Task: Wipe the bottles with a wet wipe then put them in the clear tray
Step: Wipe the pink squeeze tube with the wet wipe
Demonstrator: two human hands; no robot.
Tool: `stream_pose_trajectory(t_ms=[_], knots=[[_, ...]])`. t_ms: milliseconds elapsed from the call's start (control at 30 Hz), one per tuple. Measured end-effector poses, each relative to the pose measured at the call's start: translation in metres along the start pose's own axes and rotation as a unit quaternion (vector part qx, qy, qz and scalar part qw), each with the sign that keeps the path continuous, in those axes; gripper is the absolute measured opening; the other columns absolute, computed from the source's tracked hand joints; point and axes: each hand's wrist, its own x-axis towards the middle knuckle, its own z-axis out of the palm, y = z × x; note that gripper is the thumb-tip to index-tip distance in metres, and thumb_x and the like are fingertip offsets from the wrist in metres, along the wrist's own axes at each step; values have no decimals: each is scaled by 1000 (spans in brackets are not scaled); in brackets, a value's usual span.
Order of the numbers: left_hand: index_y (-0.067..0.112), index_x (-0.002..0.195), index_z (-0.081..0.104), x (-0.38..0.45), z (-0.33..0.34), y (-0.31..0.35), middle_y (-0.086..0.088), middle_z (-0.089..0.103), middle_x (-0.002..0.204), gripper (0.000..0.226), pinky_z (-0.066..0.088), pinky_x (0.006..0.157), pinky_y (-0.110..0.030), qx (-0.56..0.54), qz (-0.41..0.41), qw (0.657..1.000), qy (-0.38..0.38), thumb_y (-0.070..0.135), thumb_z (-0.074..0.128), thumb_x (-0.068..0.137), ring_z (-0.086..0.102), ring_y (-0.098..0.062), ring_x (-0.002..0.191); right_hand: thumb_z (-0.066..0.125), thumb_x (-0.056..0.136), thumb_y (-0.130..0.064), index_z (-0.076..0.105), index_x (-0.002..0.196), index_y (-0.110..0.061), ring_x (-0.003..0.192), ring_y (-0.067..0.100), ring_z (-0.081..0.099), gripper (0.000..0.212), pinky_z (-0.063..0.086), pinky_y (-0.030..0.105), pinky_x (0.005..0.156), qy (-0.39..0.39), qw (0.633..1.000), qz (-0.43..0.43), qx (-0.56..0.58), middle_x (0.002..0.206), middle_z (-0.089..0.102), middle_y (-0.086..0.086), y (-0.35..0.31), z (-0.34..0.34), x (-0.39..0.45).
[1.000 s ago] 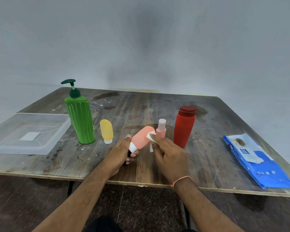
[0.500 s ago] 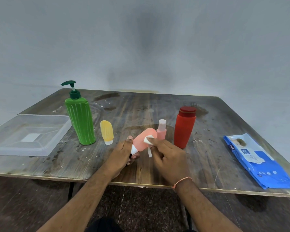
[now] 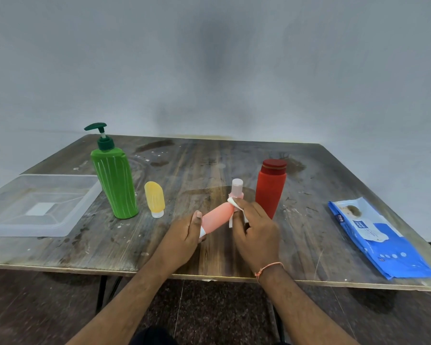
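Salmon bottle (image 3: pixel 215 218) gripped by left hand (image 3: pixel 182 239); right hand (image 3: pixel 255 232) fingers (image 3: pixel 241 204) pinch wipe (image 3: pixel 235 205) against it.

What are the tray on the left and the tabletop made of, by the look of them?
The clear tray looks like thin translucent plastic: the table shows through its frosted walls. The table seems to be wood or plywood with a worn, stained finish: streaky grain, dark blotches and a pale raw front edge.

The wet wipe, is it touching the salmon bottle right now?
Touching. The head view shows the wet wipe pressed by the right hand onto the salmon bottle.
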Motion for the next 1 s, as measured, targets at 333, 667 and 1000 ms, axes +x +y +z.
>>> stream_pose_trajectory(t_ms=[333, 667, 1000], knots=[[17, 109, 69, -1, 1, -4, 3, 69, 78, 68, 53, 64, -41, 63, 11, 998, 23, 61, 17, 108, 65, -14, 70, 47, 108, -26, 61, 151, -20, 85, 13, 63, 46, 55, 27, 70, -28, 995, -71, -60, 114, 70, -3, 0, 1, -4], [25, 91, 60, 0, 2, -1, 0, 66, 77, 45, 50, 64, -39, 80, 19, 996, 25, 43, 26, 114, 64, -16, 70, 57, 106, -21, 65, 148, -18, 79, 21, 67, 43, 59, 37, 66, -30, 982, -157, -102, 121, 72, -3, 2, 7, -7], [32, 81, 53, 2, 2, -2, 2, 65, 73, 43, 49, 62, -41, 49, 20, 998, 32, 45, 26, 112, 64, -17, 67, 62, 103, -17, 68, 144, -16, 78, 19, 68, 42, 56, 30, 67, -1, 972, -203, -122, 124, 75, -1, 1, 7, -9]])
